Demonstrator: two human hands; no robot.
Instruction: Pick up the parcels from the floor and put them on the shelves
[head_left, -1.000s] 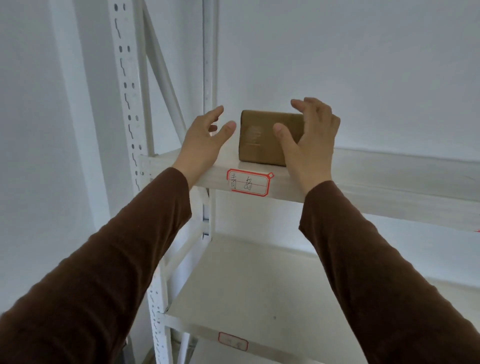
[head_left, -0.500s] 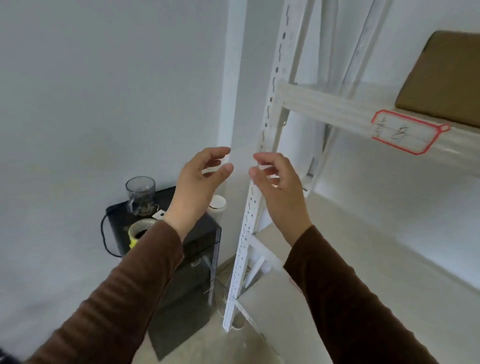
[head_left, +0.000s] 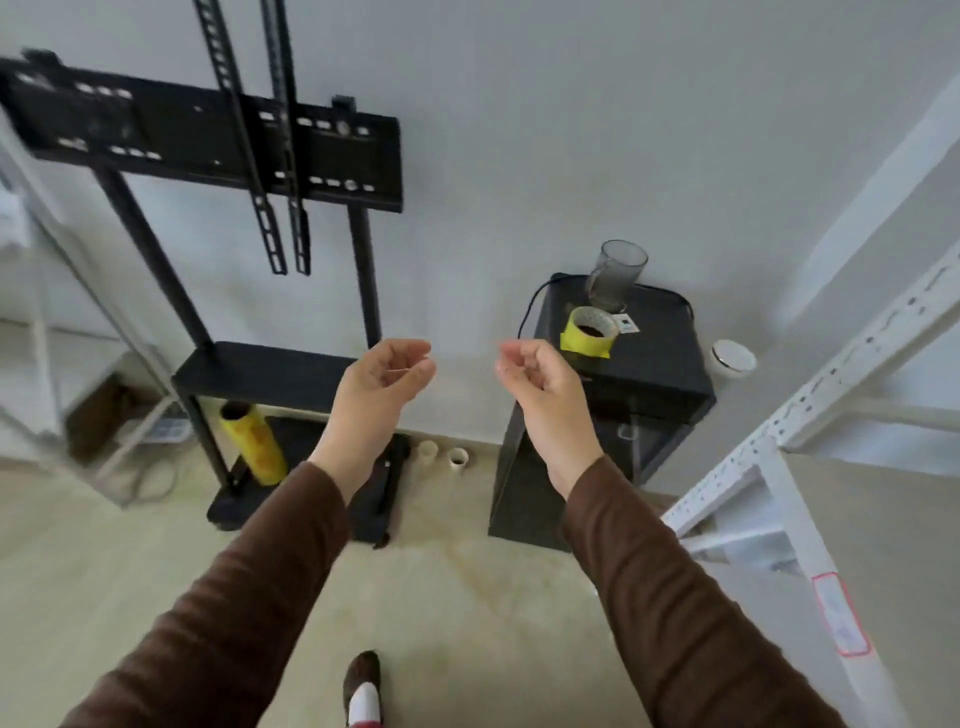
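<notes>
My left hand (head_left: 384, 382) and my right hand (head_left: 540, 379) hang in front of me at chest height, both with fingers loosely curled and nothing in them. No parcel shows in this view. The white shelf rack (head_left: 810, 415) stands at my right edge, with a red-bordered label (head_left: 841, 613) on its lower shelf edge. The pale floor (head_left: 467, 597) stretches below my arms, and my foot (head_left: 363, 686) shows at the bottom.
A black TV stand (head_left: 218, 140) stands against the wall, with a yellow roll (head_left: 254, 441) leaning at its base. A black cabinet (head_left: 649, 374) beside the rack carries a yellow tape roll (head_left: 592, 330) and a glass jug (head_left: 615, 273). Another white rack (head_left: 62, 332) is at the left.
My view has swung left and down, away from the shelf with the brown parcel. Both hands have let go, drawn back and curled loosely.
</notes>
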